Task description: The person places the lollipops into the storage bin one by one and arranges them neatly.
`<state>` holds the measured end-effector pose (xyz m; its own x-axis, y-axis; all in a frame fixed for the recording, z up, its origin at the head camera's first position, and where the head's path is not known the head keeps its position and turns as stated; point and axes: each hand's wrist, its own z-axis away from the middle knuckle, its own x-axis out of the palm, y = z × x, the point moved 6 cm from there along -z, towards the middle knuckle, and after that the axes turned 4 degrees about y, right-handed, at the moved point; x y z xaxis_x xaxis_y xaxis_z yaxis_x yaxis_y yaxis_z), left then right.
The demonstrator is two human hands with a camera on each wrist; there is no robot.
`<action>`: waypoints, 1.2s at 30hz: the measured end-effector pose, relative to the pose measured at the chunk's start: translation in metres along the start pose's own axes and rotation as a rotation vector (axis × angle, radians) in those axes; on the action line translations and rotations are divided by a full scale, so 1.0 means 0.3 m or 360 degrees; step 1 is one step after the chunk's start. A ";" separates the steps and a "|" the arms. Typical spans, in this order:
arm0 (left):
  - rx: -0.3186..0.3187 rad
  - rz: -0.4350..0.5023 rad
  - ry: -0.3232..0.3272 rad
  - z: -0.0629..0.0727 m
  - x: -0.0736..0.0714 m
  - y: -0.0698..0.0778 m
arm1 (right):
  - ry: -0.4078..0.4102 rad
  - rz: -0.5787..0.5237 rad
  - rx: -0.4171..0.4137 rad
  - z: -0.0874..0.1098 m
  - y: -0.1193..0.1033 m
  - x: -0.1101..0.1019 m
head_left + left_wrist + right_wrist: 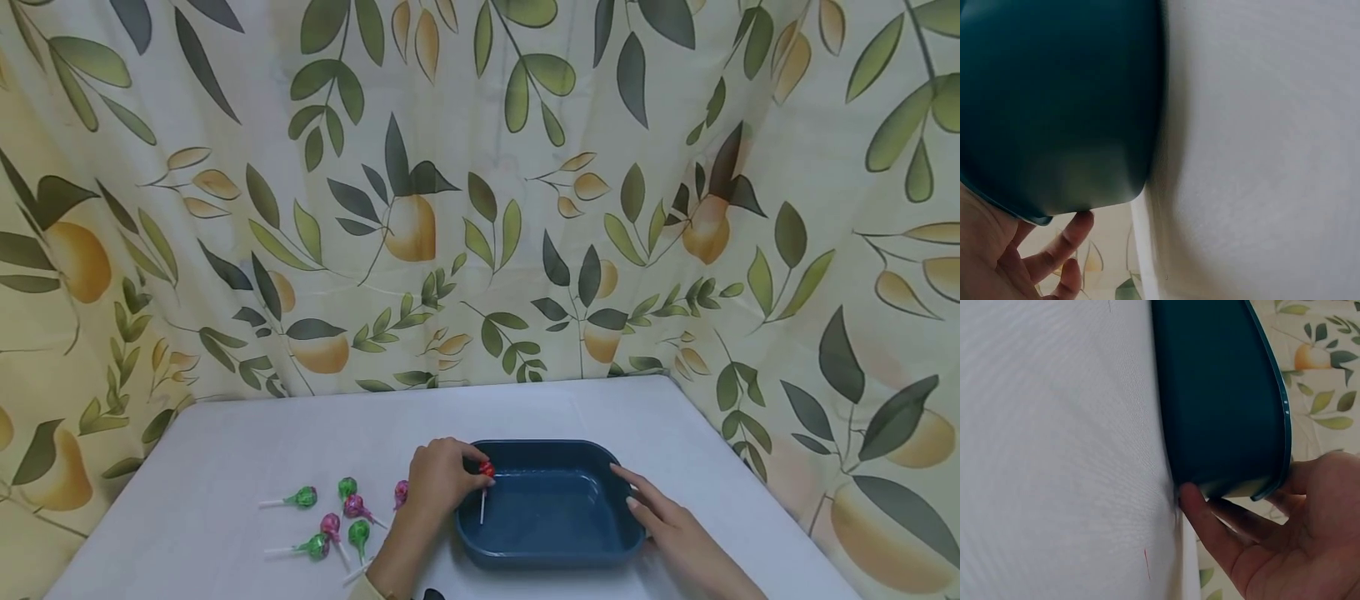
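Observation:
My left hand [441, 482] pinches a lollipop [487, 470] with a red wrapper between thumb and fingertips. Its white stick points down inside the left end of a dark blue rectangular tub [555, 560]. At the opposite end, my right hand [671, 518] holds the tub by its rim and outer wall. In the right wrist view, fingers of the right hand [1297, 531] lie along the outside of the tub [1222, 394]. The left wrist view shows the left hand [1004, 256] at the tub's rim [1004, 206]; the lollipop is hidden there.
Left of the tub, several green-wrapped lollipops [306, 497] and pink-wrapped ones [354, 506] lie scattered on the white tabletop [225, 467]. One pink lollipop [401, 493] is partly behind the left wrist. A leaf-and-fruit patterned curtain [480, 250] hangs behind the table.

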<state>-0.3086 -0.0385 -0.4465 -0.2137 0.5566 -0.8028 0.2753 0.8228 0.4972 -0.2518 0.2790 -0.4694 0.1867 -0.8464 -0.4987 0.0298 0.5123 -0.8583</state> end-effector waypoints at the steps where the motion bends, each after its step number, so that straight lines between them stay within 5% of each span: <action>1: 0.0002 0.0000 0.0001 0.001 -0.002 0.001 | -0.0001 0.0007 0.0001 0.000 -0.001 0.001; 20: 0.0015 -0.0150 0.0019 0.003 -0.012 0.014 | -0.0005 0.0113 -0.0038 0.006 -0.009 -0.002; 36: -0.0114 0.0073 -0.0002 0.000 -0.010 -0.002 | 0.0005 0.0152 -0.0064 0.008 -0.010 -0.007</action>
<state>-0.3082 -0.0406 -0.4442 -0.2010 0.5940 -0.7789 0.2170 0.8024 0.5559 -0.2499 0.2795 -0.4656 0.1839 -0.7946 -0.5786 -0.0274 0.5842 -0.8111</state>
